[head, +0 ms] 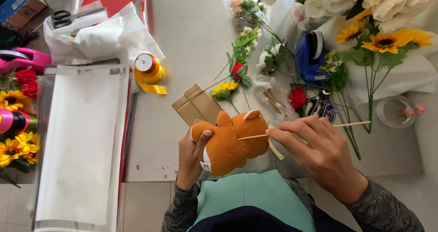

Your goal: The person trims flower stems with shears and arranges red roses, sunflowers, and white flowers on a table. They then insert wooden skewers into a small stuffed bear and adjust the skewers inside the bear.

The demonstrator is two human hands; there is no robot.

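Pale grey worktable [191, 40] in soft even light, beige tiled floor [141, 207] below

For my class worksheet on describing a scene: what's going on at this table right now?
A person holds an orange plush toy in the left hand, back side up, above the table's near edge. The right hand pinches a thin wooden stick whose tip meets the toy's seam. Around them lie artificial sunflowers, a red rose, a roll of yellow ribbon, a blue tape dispenser and scissors.
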